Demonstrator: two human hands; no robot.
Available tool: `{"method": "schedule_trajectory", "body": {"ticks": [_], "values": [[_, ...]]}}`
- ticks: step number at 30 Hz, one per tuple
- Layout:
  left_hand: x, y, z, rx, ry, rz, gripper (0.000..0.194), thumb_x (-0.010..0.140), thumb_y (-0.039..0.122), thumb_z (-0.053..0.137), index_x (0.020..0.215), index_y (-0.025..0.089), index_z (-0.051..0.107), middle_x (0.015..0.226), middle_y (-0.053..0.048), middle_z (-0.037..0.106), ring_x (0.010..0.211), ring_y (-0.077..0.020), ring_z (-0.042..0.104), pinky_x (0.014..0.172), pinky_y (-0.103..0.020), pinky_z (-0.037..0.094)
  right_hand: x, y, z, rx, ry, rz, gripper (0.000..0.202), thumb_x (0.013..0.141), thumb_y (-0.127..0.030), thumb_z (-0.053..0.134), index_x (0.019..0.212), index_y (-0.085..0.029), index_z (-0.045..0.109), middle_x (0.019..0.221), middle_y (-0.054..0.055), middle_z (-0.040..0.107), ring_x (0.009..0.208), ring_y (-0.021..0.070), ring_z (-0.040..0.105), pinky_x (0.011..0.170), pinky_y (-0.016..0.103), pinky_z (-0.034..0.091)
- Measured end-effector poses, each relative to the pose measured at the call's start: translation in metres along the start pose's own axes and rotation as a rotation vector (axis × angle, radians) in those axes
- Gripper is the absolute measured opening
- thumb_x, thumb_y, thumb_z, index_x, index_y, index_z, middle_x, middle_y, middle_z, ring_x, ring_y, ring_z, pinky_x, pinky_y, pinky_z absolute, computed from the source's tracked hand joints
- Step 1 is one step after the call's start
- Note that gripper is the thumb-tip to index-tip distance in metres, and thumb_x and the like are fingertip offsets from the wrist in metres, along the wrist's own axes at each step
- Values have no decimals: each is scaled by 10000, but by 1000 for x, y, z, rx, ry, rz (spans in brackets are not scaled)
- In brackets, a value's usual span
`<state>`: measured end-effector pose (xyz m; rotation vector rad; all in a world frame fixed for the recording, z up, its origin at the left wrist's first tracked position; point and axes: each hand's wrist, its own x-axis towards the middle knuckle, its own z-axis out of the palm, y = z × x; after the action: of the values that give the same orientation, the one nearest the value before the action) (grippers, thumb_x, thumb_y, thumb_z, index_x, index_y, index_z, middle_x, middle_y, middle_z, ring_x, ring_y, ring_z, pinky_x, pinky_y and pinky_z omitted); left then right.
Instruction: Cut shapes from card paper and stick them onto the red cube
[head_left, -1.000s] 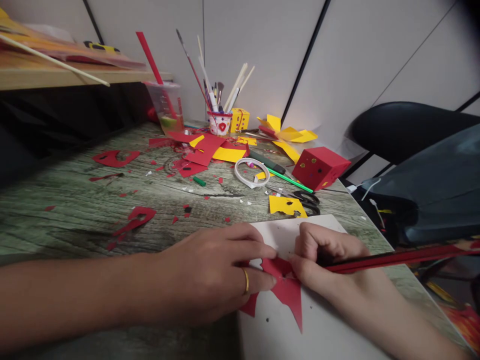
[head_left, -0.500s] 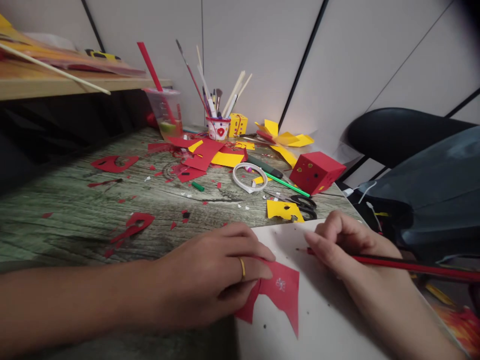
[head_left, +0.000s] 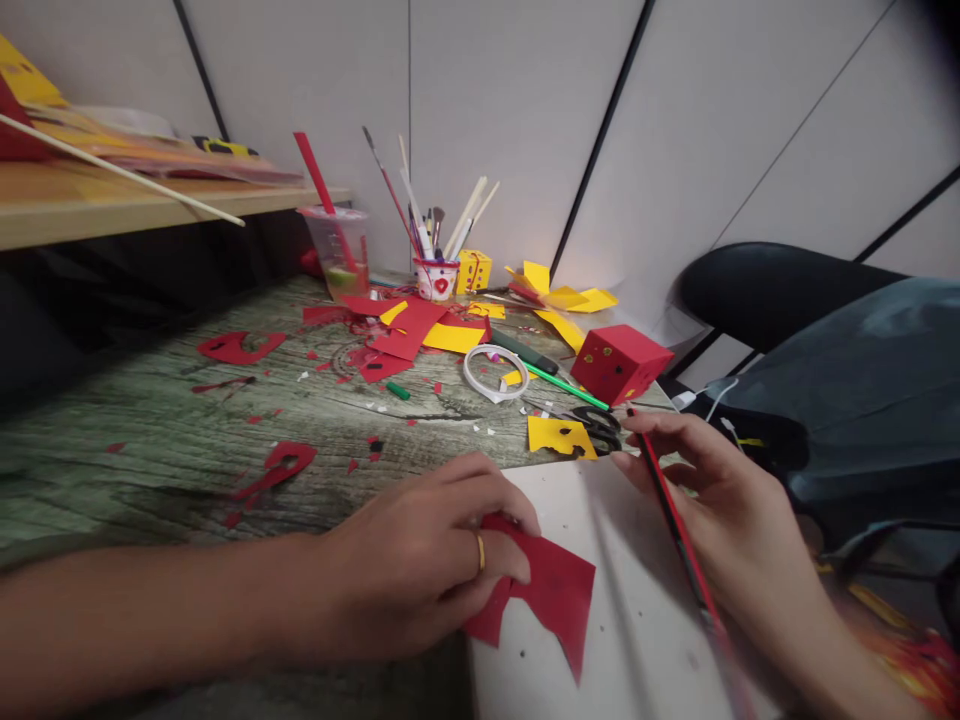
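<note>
My left hand (head_left: 420, 570) presses the red paper cutout (head_left: 551, 595) flat on the white sheet (head_left: 600, 510) at the counter (head_left: 150, 440) edge, fingers curled over it so it cannot slide. My right hand (head_left: 720, 500) pinches a red paintbrush (head_left: 675, 510), lifted away near the scissors (head_left: 596, 420).

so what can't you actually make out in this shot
Head view only:
- Jagged red paper cutout: its left part is hidden under the left hand, so the full outline is unknown.
- Long red-handled brush in the right hand: the lower end is blurred and runs off the bottom edge.
- Black-handled scissors: partly covered by a yellow paper scrap.
- Tools in the small white cup: too small to identify.
</note>
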<state>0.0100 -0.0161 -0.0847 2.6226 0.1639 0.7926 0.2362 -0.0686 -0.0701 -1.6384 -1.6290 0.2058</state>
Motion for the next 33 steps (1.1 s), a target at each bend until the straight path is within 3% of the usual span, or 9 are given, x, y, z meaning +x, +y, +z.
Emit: {"method": "schedule_trajectory", "body": {"ticks": [4, 8, 13, 16, 19, 24, 29, 33], "values": [[2, 3, 0, 54, 24, -5, 195, 761, 52, 427, 806, 157, 586, 915, -63, 545, 830, -166, 466, 692, -275, 404, 9, 2, -17, -369, 40, -21, 191, 774, -255, 497, 964, -241, 515, 904, 31, 572, 705, 166, 544, 539, 256, 430], [0, 5, 0, 59, 67, 9, 178, 769, 62, 439, 819, 148, 586, 879, -64, 533, 803, -154, 488, 707, -271, 409, 22, -6, -30, -693, 73, 12, 130, 697, -270, 543, 816, -247, 590, 724, 19, 585, 652, 221, 552, 442, 267, 331], [-1, 4, 1, -11, 47, -3, 150, 791, 103, 454, 847, 143, 587, 862, -56, 541, 781, -132, 519, 704, -229, 421, 39, -18, -23, -879, -75, -32, 164, 702, -363, 543, 628, -234, 613, 646, 45, 623, 562, 240, 561, 394, 256, 230], [0, 5, 3, -74, 41, -38, 160, 784, 92, 458, 835, 130, 605, 853, -62, 543, 755, -123, 537, 685, -213, 427, 51, -20, -15, -863, -232, -86, 216, 718, -395, 552, 616, -223, 633, 585, 44, 624, 546, 215, 568, 400, 262, 266], [2, 5, 5, -233, 70, -179, 136, 738, 72, 511, 762, 140, 626, 803, -39, 540, 715, -114, 541, 650, -210, 425, 62, -17, -12, -772, -397, -160, 260, 820, -384, 455, 770, -196, 627, 676, 9, 630, 615, 154, 578, 497, 269, 406], [10, -2, 8, -797, 173, -645, 97, 598, 60, 598, 656, 137, 587, 712, 14, 524, 609, -96, 511, 553, -202, 404, 65, 1, -12, -804, -508, -189, 174, 835, -266, 481, 924, -140, 562, 885, 30, 603, 756, 154, 583, 654, 339, 475], [15, -13, 5, -981, 259, -768, 242, 568, 121, 639, 767, 136, 501, 648, 33, 530, 603, -104, 532, 600, -236, 415, 62, 11, -4, -891, -510, -207, 198, 836, -247, 485, 994, -142, 538, 937, 42, 592, 775, 161, 586, 658, 348, 485], [17, -9, -2, -1110, 287, -850, 229, 633, 163, 612, 829, 120, 501, 730, -10, 559, 649, -114, 560, 660, -268, 428, 64, 3, -3, -934, -444, -250, 199, 833, -251, 488, 995, -147, 537, 951, 45, 586, 804, 170, 579, 678, 358, 478]]}}
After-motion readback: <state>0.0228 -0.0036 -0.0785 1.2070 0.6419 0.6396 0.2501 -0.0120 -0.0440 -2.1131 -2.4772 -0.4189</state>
